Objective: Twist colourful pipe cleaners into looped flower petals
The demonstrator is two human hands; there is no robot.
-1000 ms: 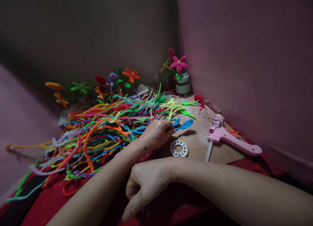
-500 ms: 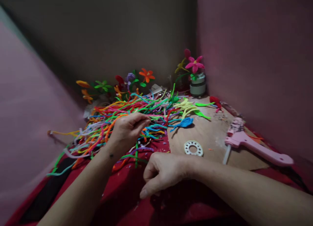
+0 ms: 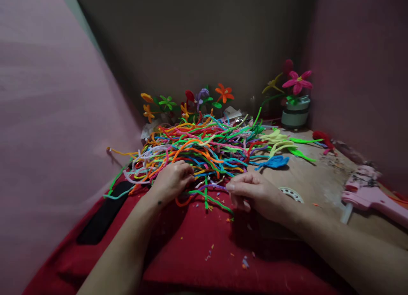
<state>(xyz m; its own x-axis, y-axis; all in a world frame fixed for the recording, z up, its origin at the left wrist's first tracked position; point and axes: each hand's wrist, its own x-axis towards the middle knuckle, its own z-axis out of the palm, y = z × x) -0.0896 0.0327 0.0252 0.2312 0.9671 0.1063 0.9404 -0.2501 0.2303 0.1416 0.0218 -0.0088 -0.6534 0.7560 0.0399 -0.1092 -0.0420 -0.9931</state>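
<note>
A heaped pile of colourful pipe cleaners [image 3: 197, 146] spreads in front of me. My left hand [image 3: 174, 178] is at its near left edge, fingers curled closed; what they hold, if anything, is hidden. To the right, my right hand [image 3: 255, 193] has thumb and forefinger closed at the right end of a purple pipe cleaner [image 3: 213, 186]. Between the hands, a green pipe cleaner [image 3: 215, 201] lies loose on the red cloth [image 3: 191, 252]. A blue pipe-cleaner leaf shape [image 3: 274, 162] rests just beyond my right hand.
A pink glue gun [image 3: 369, 195] lies on the board [image 3: 328, 167] at right, near a pale ring with holes [image 3: 291, 194]. Behind stand pipe-cleaner flowers [image 3: 225, 93] and a small green pot [image 3: 296, 113]. A black flat strip [image 3: 102, 216] lies at left.
The view has turned left. My right hand has moved forward from above the red cloth to the purple pipe cleaner. My left hand has drawn back to the pile's near edge.
</note>
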